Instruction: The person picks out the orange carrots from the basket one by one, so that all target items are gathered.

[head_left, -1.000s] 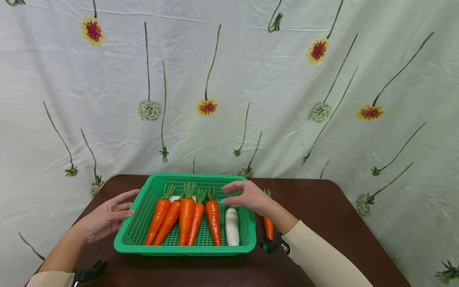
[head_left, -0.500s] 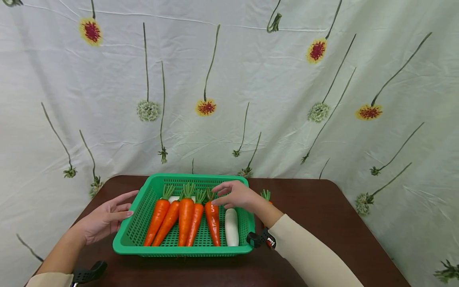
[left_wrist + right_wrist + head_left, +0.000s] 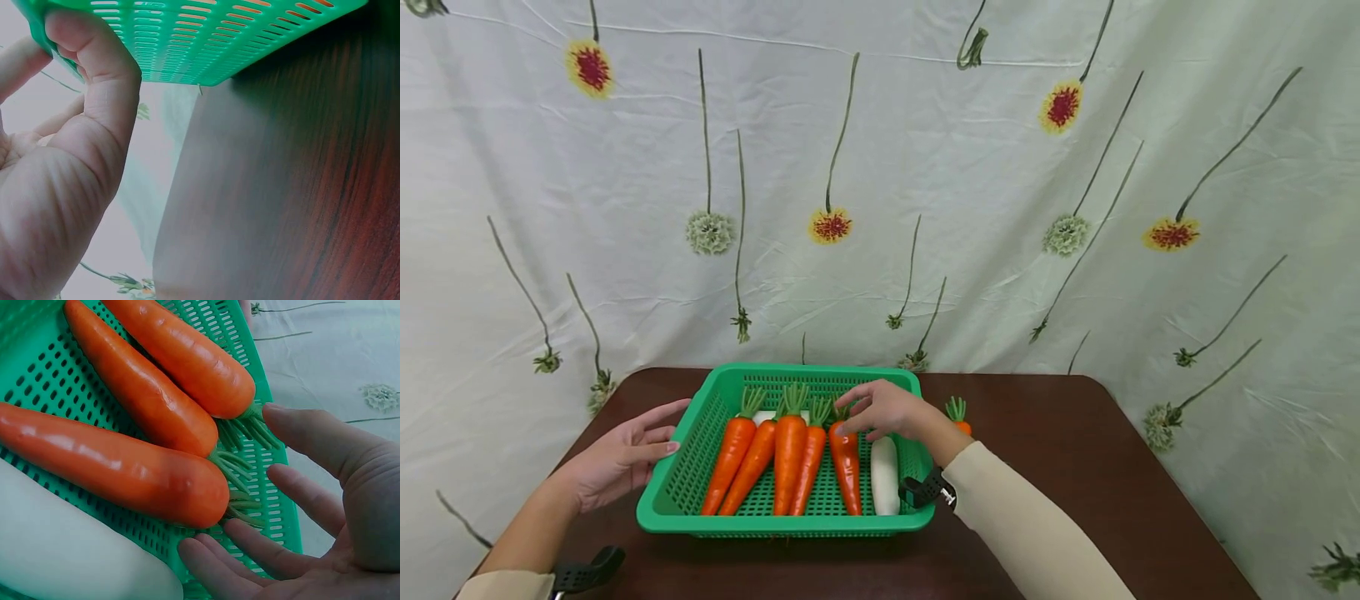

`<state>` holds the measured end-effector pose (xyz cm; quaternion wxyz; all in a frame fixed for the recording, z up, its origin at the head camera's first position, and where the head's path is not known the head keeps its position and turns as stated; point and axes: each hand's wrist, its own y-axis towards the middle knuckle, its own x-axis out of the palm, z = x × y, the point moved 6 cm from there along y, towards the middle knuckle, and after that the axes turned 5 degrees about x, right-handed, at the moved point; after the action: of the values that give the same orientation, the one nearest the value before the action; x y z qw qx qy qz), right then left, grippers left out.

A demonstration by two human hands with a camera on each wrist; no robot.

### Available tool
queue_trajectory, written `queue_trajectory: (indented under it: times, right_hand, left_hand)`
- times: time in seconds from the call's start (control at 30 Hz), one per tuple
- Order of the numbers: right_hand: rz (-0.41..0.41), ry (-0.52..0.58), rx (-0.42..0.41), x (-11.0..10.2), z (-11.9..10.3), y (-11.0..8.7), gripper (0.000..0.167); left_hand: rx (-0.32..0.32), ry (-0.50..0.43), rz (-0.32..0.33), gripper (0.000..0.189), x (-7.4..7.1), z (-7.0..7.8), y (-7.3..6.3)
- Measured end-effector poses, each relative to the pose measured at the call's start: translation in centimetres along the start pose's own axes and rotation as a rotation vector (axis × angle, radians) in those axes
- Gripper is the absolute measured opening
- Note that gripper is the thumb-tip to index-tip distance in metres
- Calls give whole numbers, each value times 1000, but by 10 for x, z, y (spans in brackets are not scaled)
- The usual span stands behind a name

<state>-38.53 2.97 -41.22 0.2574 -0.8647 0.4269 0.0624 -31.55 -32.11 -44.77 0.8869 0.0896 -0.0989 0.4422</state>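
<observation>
My left hand [image 3: 621, 462] is at the left rim of a green plastic basket [image 3: 786, 523]; in the left wrist view the thumb lies on the rim and other fingers reach behind it. Several orange carrots with green tops lie side by side in the basket. My right hand [image 3: 880, 410] hovers over the top end of the rightmost carrot [image 3: 846, 475], fingers spread and bent, holding nothing. In the right wrist view its fingertips surround the green stems [image 3: 247, 506] of that carrot. A white radish-like vegetable [image 3: 884, 479] lies to the right of it.
Another carrot [image 3: 958, 412] lies on the dark brown table [image 3: 1037, 433] right of the basket, partly hidden by my right arm. A white piece [image 3: 763, 415] shows behind the carrot tops. A pale floral cloth [image 3: 880, 167] hangs behind the table.
My right hand has moved left over the basket, from above the white vegetable to the rightmost carrot's top. The left hand has stayed at the rim.
</observation>
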Motion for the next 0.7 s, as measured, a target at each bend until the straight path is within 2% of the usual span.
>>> queue_trajectory:
  times: [0.37, 0.7]
  right_hand:
    - [-13, -11, 82, 3, 8, 8, 49]
    - [-9, -25, 107, 7, 14, 17, 50]
  left_hand:
    - [6, -3, -17, 62, 0, 1, 0]
    - [-2, 14, -1, 64, -2, 0, 1]
